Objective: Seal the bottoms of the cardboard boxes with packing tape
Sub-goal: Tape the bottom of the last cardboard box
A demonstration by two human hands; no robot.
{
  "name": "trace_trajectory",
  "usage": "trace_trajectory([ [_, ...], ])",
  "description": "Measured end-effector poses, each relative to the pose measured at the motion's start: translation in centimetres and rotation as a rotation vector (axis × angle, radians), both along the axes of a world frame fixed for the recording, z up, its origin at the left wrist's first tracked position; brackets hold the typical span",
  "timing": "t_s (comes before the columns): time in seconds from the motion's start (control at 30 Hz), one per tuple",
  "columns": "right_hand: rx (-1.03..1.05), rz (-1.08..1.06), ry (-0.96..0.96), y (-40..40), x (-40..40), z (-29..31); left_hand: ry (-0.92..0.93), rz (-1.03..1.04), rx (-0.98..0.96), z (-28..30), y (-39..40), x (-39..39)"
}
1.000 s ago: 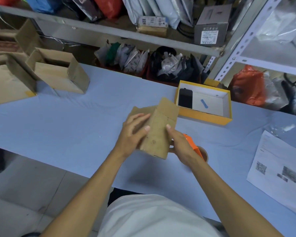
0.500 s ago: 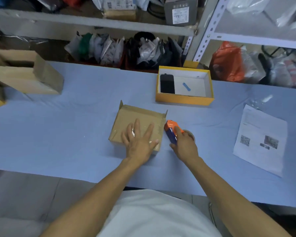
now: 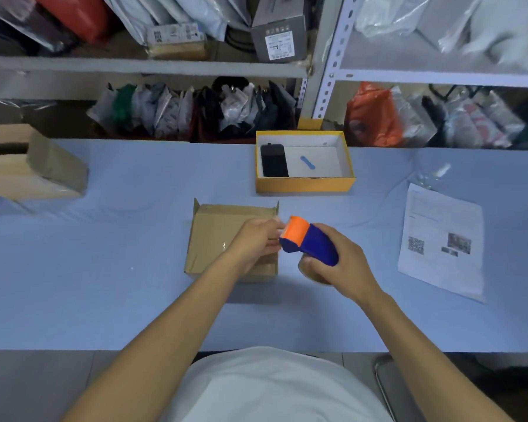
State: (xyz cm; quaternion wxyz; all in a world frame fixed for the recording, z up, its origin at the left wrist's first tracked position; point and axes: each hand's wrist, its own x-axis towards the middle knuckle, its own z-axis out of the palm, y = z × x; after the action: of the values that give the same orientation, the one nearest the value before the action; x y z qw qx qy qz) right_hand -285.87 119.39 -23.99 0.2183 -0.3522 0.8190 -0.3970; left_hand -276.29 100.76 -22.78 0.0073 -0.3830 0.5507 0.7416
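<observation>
We see the cardboard box lying bottom-up on the blue table, flaps closed, right in front of the person; the right hand is wrapped around the blue handle of the tape dispenser, holding it just off the box's right edge; the left hand sits over the box with fingers curled at the orange mouth of the dispenser, seemingly pinching the tape end, though the tape itself is too clear and thin for us to confirm.

Risks as we judge them: the loose tape end may fold back and stick to itself or to the fingers if it is pulled slack; nothing pins the box, so the first pull may drag or spin it on the smooth table; a strip started off-centre would miss the flap seam and leave the bottom weak; the cutter at the dispenser mouth is close to the left fingertips, so a quick tug could nick them.

Hard to make out: the seam under the left hand is hidden; a shiny patch on the box may be tape, we cannot tell; the roll shows only as a brown sliver below the right hand; another open box is cut off at the left edge; the sheet of paper at right is unreadable.
</observation>
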Motion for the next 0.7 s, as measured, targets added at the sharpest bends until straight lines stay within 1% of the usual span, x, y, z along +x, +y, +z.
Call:
trace_trajectory([
  [0.07, 0.004, 0.036, -0.013, -0.1, -0.4, 0.2, 0.026, -0.045, 0.020, 0.2, -0.2, 0.0],
  [0.27, -0.012, 0.111, -0.009, -0.9, -1.7, 0.0, -0.054, 0.021, -0.005, 0.0, -1.5, -0.4],
  [0.33, 0.028, 0.145, 0.033, -1.3, -2.3, -0.3, -0.123, 0.027, -0.086, 0.0, -1.8, -0.5],
  [0.43, 0.163, 0.238, 0.132, -0.8, -4.0, -0.8, -0.194, 0.093, -0.227, -0.8, -2.6, -0.1],
  [0.5, 0.234, 0.275, 0.141, -0.4, -5.5, -1.2, -0.258, 0.120, -0.357, -1.5, -3.4, 0.2],
  [0.57, 0.255, 0.285, 0.155, -1.2, -6.7, -1.7, -0.313, 0.124, -0.479, -1.8, -4.2, 0.1],
  [0.7, 0.315, 0.292, 0.205, -3.7, -8.6, -2.5, -0.336, 0.099, -0.575, -2.0, -4.7, -1.1],
])
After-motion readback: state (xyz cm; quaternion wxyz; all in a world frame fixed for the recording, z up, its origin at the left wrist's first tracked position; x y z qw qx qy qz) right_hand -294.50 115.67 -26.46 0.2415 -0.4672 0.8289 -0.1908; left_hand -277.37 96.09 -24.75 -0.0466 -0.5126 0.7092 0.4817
